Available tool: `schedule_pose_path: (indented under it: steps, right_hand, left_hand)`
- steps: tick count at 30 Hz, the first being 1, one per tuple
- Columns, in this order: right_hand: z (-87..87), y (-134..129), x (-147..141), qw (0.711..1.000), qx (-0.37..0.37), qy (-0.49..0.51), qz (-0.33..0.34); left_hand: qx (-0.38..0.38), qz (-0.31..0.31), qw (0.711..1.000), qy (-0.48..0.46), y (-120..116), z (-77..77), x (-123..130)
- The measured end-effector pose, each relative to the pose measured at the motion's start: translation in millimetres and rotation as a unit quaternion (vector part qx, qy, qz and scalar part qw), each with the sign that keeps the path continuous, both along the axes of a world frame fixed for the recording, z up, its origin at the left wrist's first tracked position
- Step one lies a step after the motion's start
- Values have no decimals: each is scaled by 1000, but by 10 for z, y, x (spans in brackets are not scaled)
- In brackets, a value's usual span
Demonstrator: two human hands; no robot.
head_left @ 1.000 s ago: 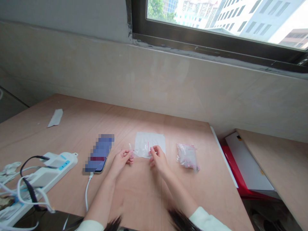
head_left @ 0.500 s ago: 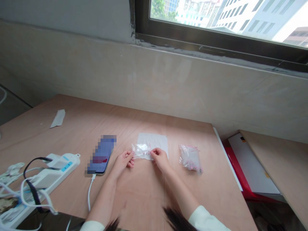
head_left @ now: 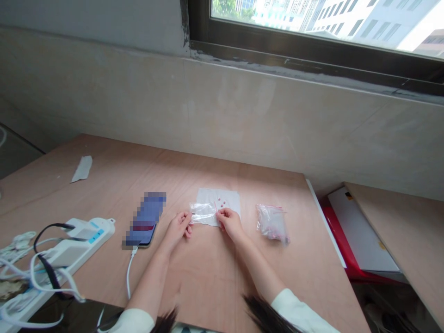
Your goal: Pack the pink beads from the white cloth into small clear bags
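A small clear zip bag [head_left: 204,212] is stretched sideways between my hands, its red-lined edge toward the right. My left hand [head_left: 181,224] pinches the bag's left end. Near the red-lined edge, my right hand [head_left: 229,220] grips the other end between thumb and fingertips. Under and behind the bag lies a white tissue [head_left: 208,194], partly covered by it. Several small reddish pieces [head_left: 222,202] rest on the tissue; they are too small to name. Right of my right hand sits a larger clear bag [head_left: 272,224] with a red seal line, packed with clear and pinkish contents.
A phone [head_left: 145,219] with a white charging cable [head_left: 129,273] lies to the left. Beyond it stands a white power strip [head_left: 99,229] with tangled cords. A paper scrap [head_left: 82,169] lies at the back left. The wall [head_left: 225,120] borders the table's far edge.
Several reddish pieces now show on the tissue beyond the small bag, where none were visible before. Both hands keep their hold on the bag. The view has shifted slightly.
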State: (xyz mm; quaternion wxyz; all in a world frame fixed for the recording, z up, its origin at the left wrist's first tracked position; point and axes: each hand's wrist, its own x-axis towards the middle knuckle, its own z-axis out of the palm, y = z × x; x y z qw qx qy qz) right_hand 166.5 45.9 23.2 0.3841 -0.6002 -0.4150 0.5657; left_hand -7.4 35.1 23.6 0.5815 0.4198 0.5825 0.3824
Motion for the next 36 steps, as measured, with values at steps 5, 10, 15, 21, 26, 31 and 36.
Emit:
schedule_pose_path:
  steps: [5, 10, 15, 21, 26, 31, 36]
  right_hand:
    - [-8, -1, 9, 1000, 11, 2, 0]
    - [-26, 4, 16, 1000, 16, 0, 2]
    - [-45, 5, 5, 1000, 23, 1, -5]
    - [-56, 0, -25, 999, 28, -10, -31]
    - [-52, -24, -13, 999, 42, -27, -21]
    - [-70, -33, 1, 998, 52, -27, -18]
    - [-115, -22, -11, 999, 45, -17, -21]
  left_hand:
    - [-3, -21, 1000, 12, 47, 9, 9]
    - [9, -22, 1000, 7, 66, -34, 8]
    - [19, -19, 1000, 12, 38, -2, 36]
    - [3, -3, 1000, -4, 48, -62, 77]
    - [9, 26, 999, -40, 71, -36, 172]
    - [19, 19, 997, -77, 61, 48, 286]
    - [39, -14, 998, -51, 92, 100, 336]
